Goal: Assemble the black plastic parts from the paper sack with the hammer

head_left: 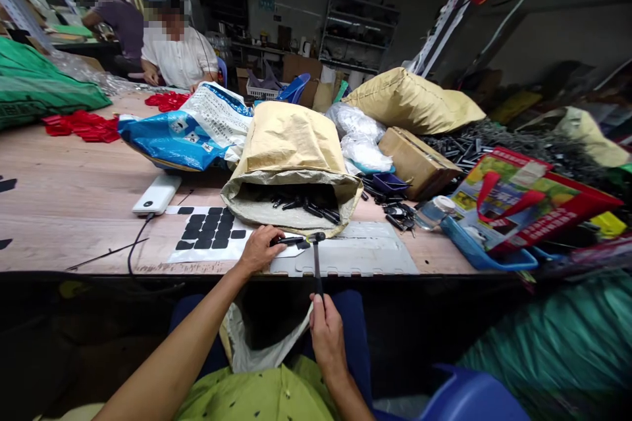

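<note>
At the table's front edge my left hand (261, 248) is closed, its fingers pinching a slim black rod-like piece (290, 241) against the work surface. My right hand (326, 329) grips the dark handle of a small hammer (317, 266) below the edge. The hammer's head is up at the right end of the black piece; whether they touch I cannot tell. Beneath them lies a grey metal plate (365, 256). Just behind, an open tan paper sack (296, 145) lies with its mouth toward me, holding several similar black pieces (316, 207).
A white sheet with black stickers (207, 230) and a white power bank (157, 195) with a cable lie left. On the right are a wooden block (419, 161), a jar (437, 210), a blue tray (464, 243) and a red bag (523, 200). A second sack opens at my lap.
</note>
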A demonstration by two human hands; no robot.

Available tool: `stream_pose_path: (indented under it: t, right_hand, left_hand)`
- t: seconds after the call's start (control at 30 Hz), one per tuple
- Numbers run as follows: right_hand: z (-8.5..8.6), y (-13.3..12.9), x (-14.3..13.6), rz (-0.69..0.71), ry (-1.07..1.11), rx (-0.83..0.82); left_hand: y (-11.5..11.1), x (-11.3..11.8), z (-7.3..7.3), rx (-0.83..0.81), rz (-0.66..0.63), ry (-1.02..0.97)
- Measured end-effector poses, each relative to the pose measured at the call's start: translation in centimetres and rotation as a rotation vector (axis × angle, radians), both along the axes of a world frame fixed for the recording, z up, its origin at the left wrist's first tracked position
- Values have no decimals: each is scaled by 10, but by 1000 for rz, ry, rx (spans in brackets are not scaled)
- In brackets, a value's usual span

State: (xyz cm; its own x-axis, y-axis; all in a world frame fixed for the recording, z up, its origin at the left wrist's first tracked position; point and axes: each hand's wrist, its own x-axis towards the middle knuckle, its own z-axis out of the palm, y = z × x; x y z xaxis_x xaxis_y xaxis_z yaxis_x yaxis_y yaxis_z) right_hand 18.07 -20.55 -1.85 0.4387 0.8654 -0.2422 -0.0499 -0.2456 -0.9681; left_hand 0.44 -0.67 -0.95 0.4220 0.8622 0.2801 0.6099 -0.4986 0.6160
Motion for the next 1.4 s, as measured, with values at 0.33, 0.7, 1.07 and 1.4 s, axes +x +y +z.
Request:
stream_pose_path:
  t: [0.33,0.7,1.07,1.4]
  right_hand:
    - [14,7,-2,126,-418,76]
    - [15,11,-9,220,-540,91]
    - [-4,17,-10,139,-93,-27]
    - [8,21,-9,-2,537,-124]
  left_hand:
    - [-1,1,-1,9,-1,4]
    - [-1,1,-4,19,3,-60]
    - [-1,2,-4,10,36,-47]
    - [-1,2,-3,-1,39,-12]
